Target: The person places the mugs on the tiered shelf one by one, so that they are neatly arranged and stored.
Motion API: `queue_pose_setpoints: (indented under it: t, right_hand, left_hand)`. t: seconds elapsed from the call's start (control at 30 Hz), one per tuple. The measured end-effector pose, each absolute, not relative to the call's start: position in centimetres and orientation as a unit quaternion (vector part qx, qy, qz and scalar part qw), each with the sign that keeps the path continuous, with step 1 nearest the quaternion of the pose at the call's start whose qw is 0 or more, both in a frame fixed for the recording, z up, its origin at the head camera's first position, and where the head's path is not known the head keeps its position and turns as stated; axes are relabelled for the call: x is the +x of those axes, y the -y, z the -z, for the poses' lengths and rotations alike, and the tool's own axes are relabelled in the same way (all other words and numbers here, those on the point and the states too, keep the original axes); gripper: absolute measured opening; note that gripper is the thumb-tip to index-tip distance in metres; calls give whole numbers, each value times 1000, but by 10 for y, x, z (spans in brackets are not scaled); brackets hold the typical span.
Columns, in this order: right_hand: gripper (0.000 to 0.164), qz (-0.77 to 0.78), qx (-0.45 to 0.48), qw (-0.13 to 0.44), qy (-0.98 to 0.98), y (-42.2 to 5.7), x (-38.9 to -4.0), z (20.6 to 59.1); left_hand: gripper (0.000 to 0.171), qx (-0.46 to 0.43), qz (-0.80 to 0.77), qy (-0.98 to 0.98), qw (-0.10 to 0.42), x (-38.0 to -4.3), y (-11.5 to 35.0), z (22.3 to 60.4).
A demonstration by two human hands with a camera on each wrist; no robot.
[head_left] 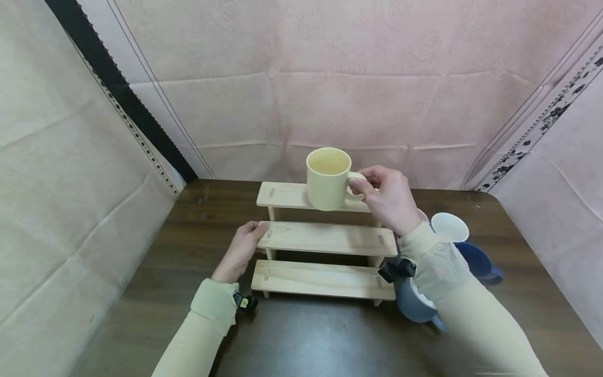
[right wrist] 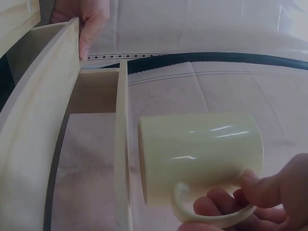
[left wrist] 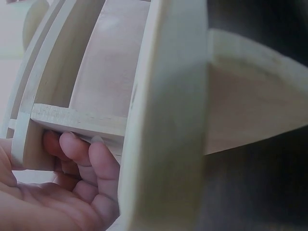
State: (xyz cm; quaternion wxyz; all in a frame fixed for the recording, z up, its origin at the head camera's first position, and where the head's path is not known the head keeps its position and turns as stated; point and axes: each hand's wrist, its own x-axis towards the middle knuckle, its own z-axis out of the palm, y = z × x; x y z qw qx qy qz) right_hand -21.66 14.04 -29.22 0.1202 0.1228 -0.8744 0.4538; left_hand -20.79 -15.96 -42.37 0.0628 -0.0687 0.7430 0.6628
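Note:
A pale yellow mug (head_left: 328, 180) is upright close over the top board (head_left: 287, 196) of a three-step wooden shelf. My right hand (head_left: 388, 196) grips the mug by its handle. In the right wrist view a narrow gap shows between the mug's base (right wrist: 142, 161) and the top board (right wrist: 123, 144). My left hand (head_left: 241, 250) holds the left end of the middle board (head_left: 330, 238), thumb along its edge. Its fingers (left wrist: 74, 147) curl beneath the wooden frame in the left wrist view. Below the middle board is the bottom board (head_left: 322, 279).
Right of the shelf, partly behind my right sleeve, stand a white cup (head_left: 449, 226), a dark blue mug (head_left: 476, 260) and a grey-blue mug (head_left: 414, 302). A pink rim (head_left: 422, 214) peeks out there. Cloth (head_left: 348, 94) hangs behind the dark wooden table (head_left: 320, 335).

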Motion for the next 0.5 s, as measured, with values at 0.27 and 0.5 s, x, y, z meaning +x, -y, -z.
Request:
queue_pose_setpoints:
  t: [0.27,0.5]
  right_hand:
    - [22,-460,117,115,872,-128,-223,296]
    - [24,-464,115,112,871,-122,-229,299]
  left_hand:
    - [33,-68,-663,-743,61,-208,159,424]
    - [32,-74,-663,-742,62,-207,158,422]
